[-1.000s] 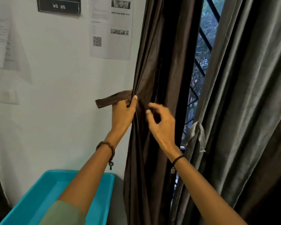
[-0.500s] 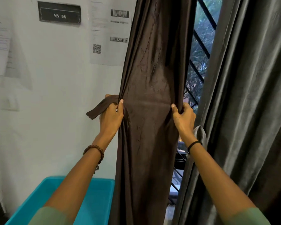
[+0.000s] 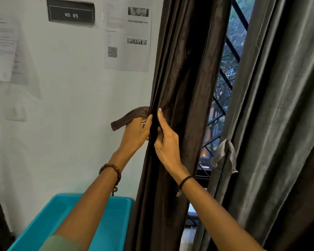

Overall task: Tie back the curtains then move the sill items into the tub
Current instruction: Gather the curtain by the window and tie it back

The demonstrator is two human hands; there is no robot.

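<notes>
1. Two hands work close together at the left edge of the brown curtain (image 3: 185,84), with only one dark fold of fabric between them.
2. We see the left hand (image 3: 136,133) gripping the brown tie-back strap (image 3: 129,117), fingers curled round it and the thumb tip against the curtain edge. The strap's free end sticks out left of the brown curtain, in front of the white wall.
3. We see the right hand (image 3: 166,140) on the front of the brown curtain, just right of the left hand. Its index finger lies straight up along the fabric. The other fingers curl into the fold and pinch it.
4. The brown curtain is gathered into narrow vertical pleats at hand height.
5. The turquoise tub (image 3: 43,223) sits low and left of the brown curtain, its right end reaching the fabric. The left forearm crosses in front of it.
6. Right of the brown curtain we see the window grille (image 3: 227,46) with black diagonal bars. Further right hangs the grey curtain (image 3: 283,124), a grey tie-back (image 3: 225,154) dangling at its inner edge.
7. We cannot tell what lies on the sill; the brown curtain hides most of it.
8. High and left of the brown curtain, the wall carries a black sign (image 3: 71,14) reading "WS 05" and a printed sheet (image 3: 127,57) with a QR code.
</notes>
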